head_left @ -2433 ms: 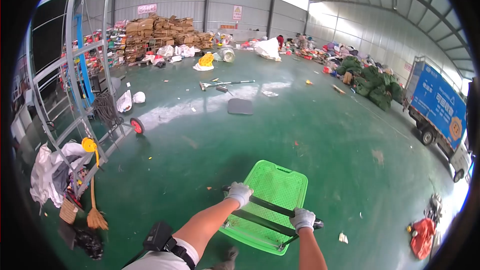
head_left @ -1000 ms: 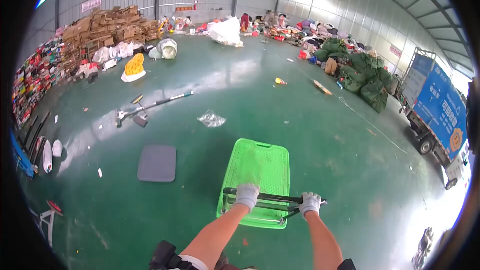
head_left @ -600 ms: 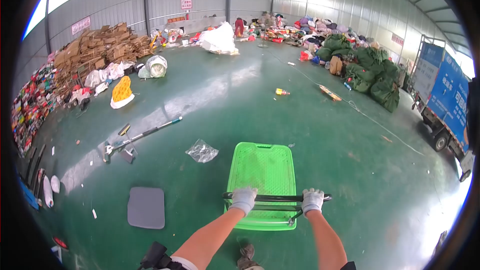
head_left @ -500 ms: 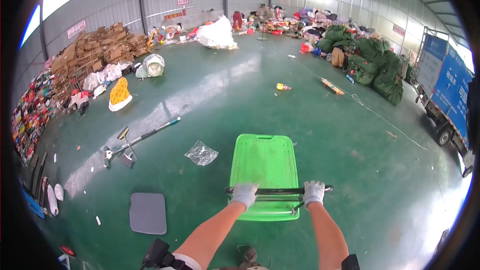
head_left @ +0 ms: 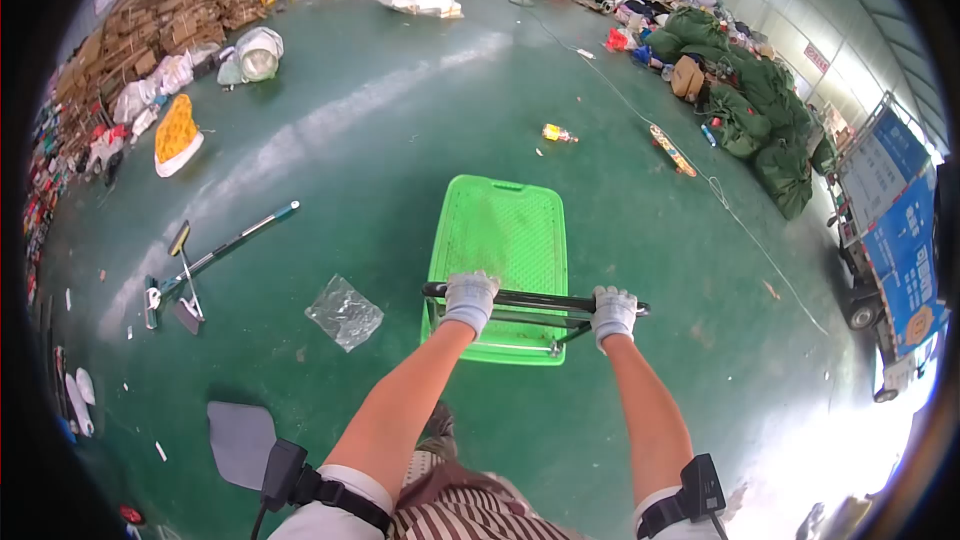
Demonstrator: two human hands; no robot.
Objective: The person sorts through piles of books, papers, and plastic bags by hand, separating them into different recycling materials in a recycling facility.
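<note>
From the head camera, the left hand [head_left: 469, 298] and right hand [head_left: 612, 312], both in white gloves, are clenched around the black handle bar [head_left: 530, 300] of a green platform cart [head_left: 497, 240]. The bar runs crosswise under both palms. The cart's deck stretches lengthwise away ahead over the green floor [head_left: 640, 230], arms extended forward, with a crumpled clear plastic bag [head_left: 344, 312] lying to its left.

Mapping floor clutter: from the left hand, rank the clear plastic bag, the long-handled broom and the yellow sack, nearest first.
From the left hand:
1. Clear plastic bag, just to its left.
2. Long-handled broom, farther left.
3. Yellow sack, far upper left near the cardboard pile.
</note>
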